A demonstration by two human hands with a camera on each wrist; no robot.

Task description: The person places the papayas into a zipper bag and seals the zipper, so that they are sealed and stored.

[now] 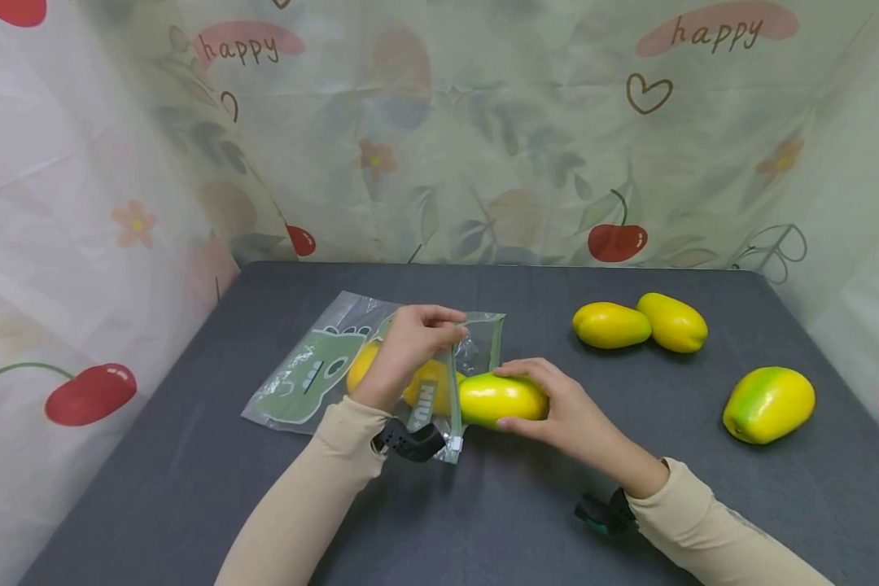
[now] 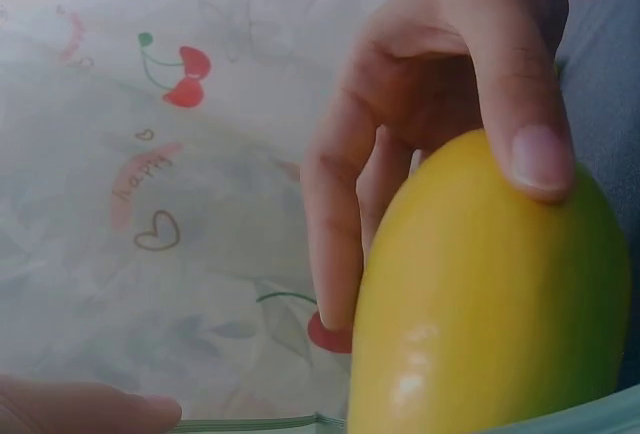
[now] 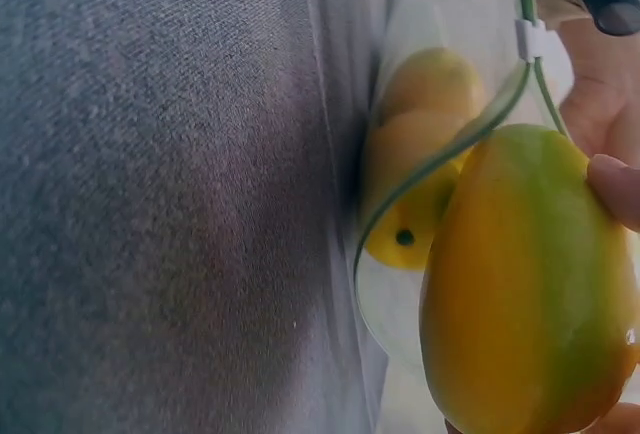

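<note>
A clear zip bag (image 1: 293, 382) with a green cartoon face lies on the table, its mouth facing right. My left hand (image 1: 410, 350) pinches the upper edge of that mouth. Yellow mangoes (image 3: 410, 154) show through the plastic in the right wrist view. My right hand (image 1: 567, 411) grips a yellow-green mango (image 1: 504, 401), thumb on the near side and fingers over the far side. This mango's left end is at the bag's opening. In the left wrist view the right hand (image 2: 440, 74) holds the mango (image 2: 470, 304) above the green zip edge.
Two yellow mangoes (image 1: 611, 325) touch each other at the back right of the dark table (image 1: 190, 488). Another mango (image 1: 769, 405) with a green stripe lies farther right. A printed curtain (image 1: 469, 122) hangs behind the table and along its sides.
</note>
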